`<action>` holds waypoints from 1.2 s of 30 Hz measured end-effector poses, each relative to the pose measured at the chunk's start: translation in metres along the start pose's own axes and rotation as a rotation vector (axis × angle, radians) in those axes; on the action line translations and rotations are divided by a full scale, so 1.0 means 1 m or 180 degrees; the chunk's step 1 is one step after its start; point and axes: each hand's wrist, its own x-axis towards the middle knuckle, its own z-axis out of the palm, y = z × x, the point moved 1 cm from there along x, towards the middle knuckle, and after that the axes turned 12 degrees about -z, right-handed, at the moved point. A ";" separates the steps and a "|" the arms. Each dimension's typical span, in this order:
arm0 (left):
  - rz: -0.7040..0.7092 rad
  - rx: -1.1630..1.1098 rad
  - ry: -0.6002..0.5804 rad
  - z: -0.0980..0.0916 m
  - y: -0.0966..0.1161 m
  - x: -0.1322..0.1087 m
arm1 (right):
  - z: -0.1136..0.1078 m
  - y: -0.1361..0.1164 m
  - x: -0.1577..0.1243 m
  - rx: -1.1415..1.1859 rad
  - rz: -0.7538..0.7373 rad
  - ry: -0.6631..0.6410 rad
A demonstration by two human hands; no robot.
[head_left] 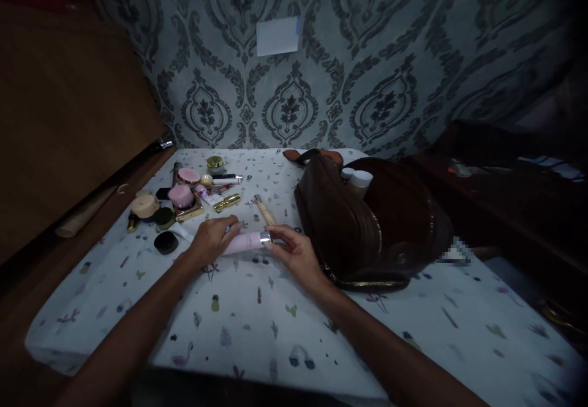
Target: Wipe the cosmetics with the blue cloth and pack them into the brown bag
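Note:
A pale pink tube point(243, 243) with a silver cap end lies across between my two hands, just above the patterned cloth. My left hand point(212, 241) is closed around its left part, with the fingers on the far side. At the silver end, the thumb and fingers of my right hand point(296, 254) close on the tube. A slim beige tube point(264, 209) lies just beyond my right fingertips. To the left of my left hand, a whitish piece point(182, 232) pokes out; its kind is unclear. Near it sits a round black jar point(166, 243).
Cosmetics cluster at the back left: a pink jar point(180, 197), a beige jar point(145, 206), a gold lipstick point(226, 202) and a gold-lidded jar point(215, 163). A brown leather bag point(340, 229) holding white-capped containers point(361, 180) stands right. Wooden furniture point(68, 119) borders the left; patterned wall behind.

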 end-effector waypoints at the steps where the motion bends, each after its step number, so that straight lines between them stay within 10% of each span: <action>1: -0.0019 -0.0030 -0.0003 0.000 -0.001 0.000 | 0.000 0.000 0.000 -0.0013 -0.0004 0.0027; 12: -0.0291 -0.0371 0.0533 0.010 0.028 -0.009 | 0.008 0.006 0.000 0.0796 0.0690 0.0454; 24: -0.0154 -0.2400 -0.1492 0.011 0.016 -0.005 | 0.001 0.004 0.005 0.1250 0.0710 0.0763; 36: -0.0283 -0.1669 0.0034 0.022 0.045 -0.017 | 0.012 0.009 -0.008 0.1125 0.0709 0.0571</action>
